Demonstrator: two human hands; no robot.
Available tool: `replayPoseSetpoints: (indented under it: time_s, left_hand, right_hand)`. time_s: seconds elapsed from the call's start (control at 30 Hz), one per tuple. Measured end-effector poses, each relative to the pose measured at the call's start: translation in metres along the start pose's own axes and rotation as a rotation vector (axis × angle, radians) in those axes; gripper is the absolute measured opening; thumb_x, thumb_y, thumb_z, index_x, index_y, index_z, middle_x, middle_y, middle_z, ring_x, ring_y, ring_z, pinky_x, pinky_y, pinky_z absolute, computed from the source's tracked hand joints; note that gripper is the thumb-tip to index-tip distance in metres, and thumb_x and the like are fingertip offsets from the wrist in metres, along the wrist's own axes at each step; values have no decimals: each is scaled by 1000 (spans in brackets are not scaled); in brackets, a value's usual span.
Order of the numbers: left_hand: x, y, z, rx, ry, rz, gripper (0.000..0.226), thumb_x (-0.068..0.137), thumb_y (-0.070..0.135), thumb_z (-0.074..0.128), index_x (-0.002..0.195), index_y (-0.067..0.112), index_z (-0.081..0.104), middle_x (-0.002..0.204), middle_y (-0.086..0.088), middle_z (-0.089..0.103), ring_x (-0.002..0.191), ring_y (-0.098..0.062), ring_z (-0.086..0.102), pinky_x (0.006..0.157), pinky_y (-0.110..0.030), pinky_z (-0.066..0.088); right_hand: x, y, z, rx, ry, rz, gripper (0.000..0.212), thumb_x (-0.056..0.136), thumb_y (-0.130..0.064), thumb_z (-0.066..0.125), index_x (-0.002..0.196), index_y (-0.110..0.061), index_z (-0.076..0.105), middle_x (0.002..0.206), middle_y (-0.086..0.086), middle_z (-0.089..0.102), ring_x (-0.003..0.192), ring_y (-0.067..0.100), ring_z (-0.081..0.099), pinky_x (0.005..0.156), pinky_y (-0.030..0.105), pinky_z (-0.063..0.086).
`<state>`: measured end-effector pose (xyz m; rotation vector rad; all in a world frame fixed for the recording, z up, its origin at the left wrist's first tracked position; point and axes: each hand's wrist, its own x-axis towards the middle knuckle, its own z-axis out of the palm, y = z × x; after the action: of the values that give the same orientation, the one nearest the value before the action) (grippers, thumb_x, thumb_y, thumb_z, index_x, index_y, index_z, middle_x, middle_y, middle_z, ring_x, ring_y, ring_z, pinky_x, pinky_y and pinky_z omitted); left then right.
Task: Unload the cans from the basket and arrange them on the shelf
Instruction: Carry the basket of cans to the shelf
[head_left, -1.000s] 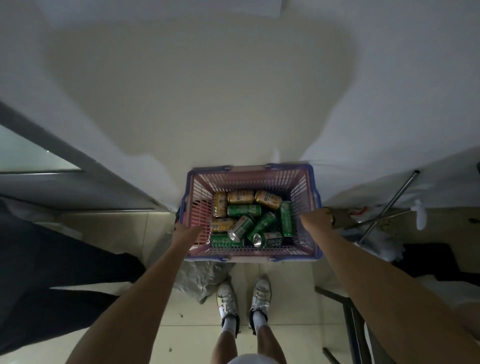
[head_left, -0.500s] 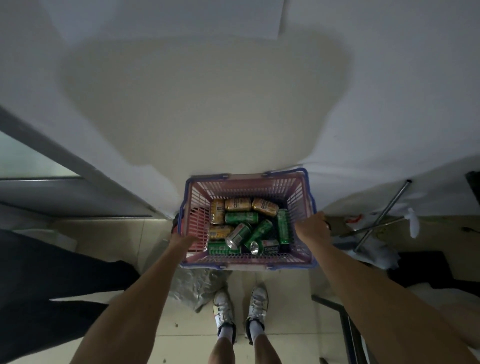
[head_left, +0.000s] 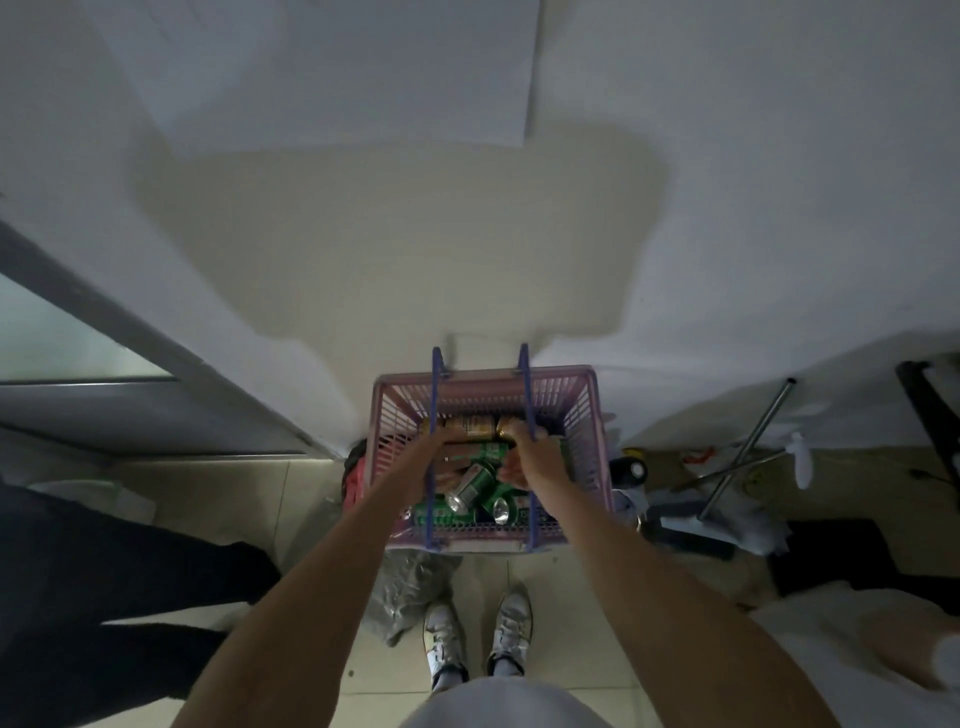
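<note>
A pink plastic basket (head_left: 586, 415) with blue trim hangs in front of me, just off the white wall. Its two blue handles are swung up over the middle. My left hand (head_left: 432, 453) grips the left handle (head_left: 434, 384). My right hand (head_left: 534, 457) curls its fingers round the right handle (head_left: 532, 519). Several cans lie jumbled inside: green cans (head_left: 470, 488) toward the near side and gold cans (head_left: 475, 424) toward the far side. My hands and forearms hide part of the pile. No shelf is in view.
A glass door with a grey frame (head_left: 156, 410) stands at the left, and a person's dark trousers (head_left: 104, 597) are close by. A grey bag (head_left: 410, 587) lies under the basket by my shoes. Metal poles (head_left: 748, 447) and clutter fill the floor at right.
Both hands left the basket's side rims and came to the middle, where they now hold the raised blue handles. The basket sits lower and nearer the wall in view.
</note>
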<state>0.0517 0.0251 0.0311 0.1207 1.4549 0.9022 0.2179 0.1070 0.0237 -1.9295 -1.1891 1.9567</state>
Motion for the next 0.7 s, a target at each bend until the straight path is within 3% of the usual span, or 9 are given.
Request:
replayPoseSetpoints:
  time_s: [0.07, 0.13, 0.2, 0.27, 0.33, 0.4, 0.57, 0.63, 0.7]
  left_hand:
    - [-2, 7, 24, -23, -33, 9, 28, 96, 35, 62, 99, 10, 73, 88, -7, 74, 80, -25, 69, 63, -32, 57]
    - [-1, 4, 40, 9, -7, -30, 34, 91, 44, 66, 93, 10, 71, 72, -5, 65, 58, -18, 63, 49, -26, 50]
    - [6, -3, 41, 87, 53, -51, 52, 78, 54, 74, 97, 6, 73, 70, -8, 60, 55, -18, 56, 49, -27, 45]
    - [8, -10, 39, 135, 49, -71, 57, 73, 53, 75, 95, 0, 71, 67, -12, 53, 52, -21, 49, 51, -29, 39]
    - [7, -14, 38, 147, 4, -84, 36, 90, 38, 67, 86, 2, 63, 55, -7, 42, 44, -19, 38, 48, -29, 31]
    - [9, -21, 36, 136, 29, -86, 28, 93, 33, 66, 85, 6, 61, 54, -4, 41, 43, -17, 36, 46, -28, 30]
    - [5, -14, 60, 167, 63, -93, 25, 94, 29, 67, 92, 5, 64, 57, -6, 52, 46, -18, 50, 46, -26, 45]
    - [0, -1, 70, 248, 100, -61, 29, 94, 28, 69, 101, 1, 64, 71, -14, 61, 64, -27, 61, 65, -37, 58]
    - [-9, 6, 72, 289, 99, -14, 27, 94, 27, 68, 96, 1, 63, 69, -14, 62, 62, -28, 62, 56, -38, 55]
  right_hand:
    - [-11, -3, 16, -55, -219, 67, 66, 99, -63, 46, 91, -1, 69, 79, 12, 70, 68, 24, 67, 65, 32, 56]
    - [-20, -3, 26, -11, -352, 114, 44, 104, -51, 48, 102, -11, 68, 90, 7, 69, 82, 23, 65, 75, 35, 54]
    - [-20, 3, 29, 46, -391, 126, 32, 103, -38, 57, 115, -11, 69, 97, 8, 72, 89, 26, 68, 87, 43, 58]
    - [-12, 10, 27, 23, -394, 144, 32, 102, -31, 60, 120, -6, 69, 94, 12, 73, 84, 29, 70, 92, 48, 60]
    - [-6, 12, 25, -28, -369, 173, 31, 103, -26, 57, 123, -4, 67, 104, 17, 74, 95, 35, 72, 95, 52, 58]
    - [-6, 14, 26, -47, -336, 174, 30, 104, -24, 56, 127, -7, 64, 116, 19, 73, 107, 39, 71, 94, 52, 58]
    - [-8, 11, 36, -176, -236, 164, 35, 108, -27, 43, 132, -8, 60, 120, 19, 70, 110, 37, 69, 96, 51, 57]
    - [-11, 3, 35, -174, -192, 183, 40, 108, -29, 39, 130, -4, 61, 122, 20, 69, 114, 39, 67, 99, 53, 55]
    - [-22, -4, 31, -137, -156, 224, 40, 107, -32, 41, 119, -3, 66, 118, 18, 71, 115, 39, 67, 96, 50, 56]
